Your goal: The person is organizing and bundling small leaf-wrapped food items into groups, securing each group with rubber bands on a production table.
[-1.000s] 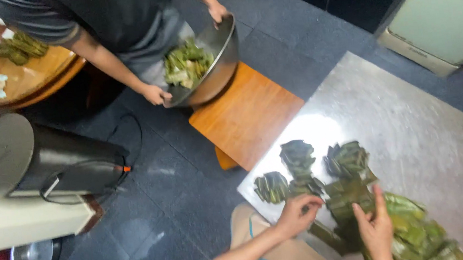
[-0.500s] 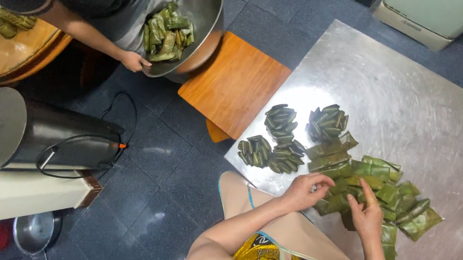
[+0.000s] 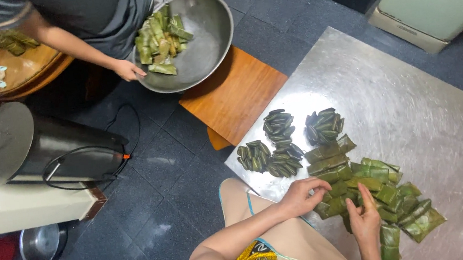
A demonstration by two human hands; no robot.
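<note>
the left hand [image 3: 302, 196] lies curled over the near edge of a heap of flat green leaf-wrapped parcels [image 3: 371, 181] on the steel table [image 3: 424, 104], its fingers bent down onto one parcel; whether it pinches that parcel or only presses on it i cannot tell from this height. the right hand [image 3: 365, 219] stands just beside it, fingers half closed about the end of another parcel in the same heap, a narrow hold at most. the heap runs from the hands out toward the right along the table's near edge, and that edge is the first risk: a nudge from either wrist could send the outermost parcels off onto the dark tiled floor [image 3: 155, 172]. four bundles of folded leaf strips [image 3: 278, 126] sit close beyond the heap, so a sweeping reach could knock them loose and spill their folds. the parcels overlap untidily, and pulling one from underneath may drag its neighbours or open a wrap. across the way another person's hands tip a large metal bowl [image 3: 199, 41] of similar parcels above a wooden stool [image 3: 236, 95]; tilted as it is, its load could slide out over the low rim.
</note>
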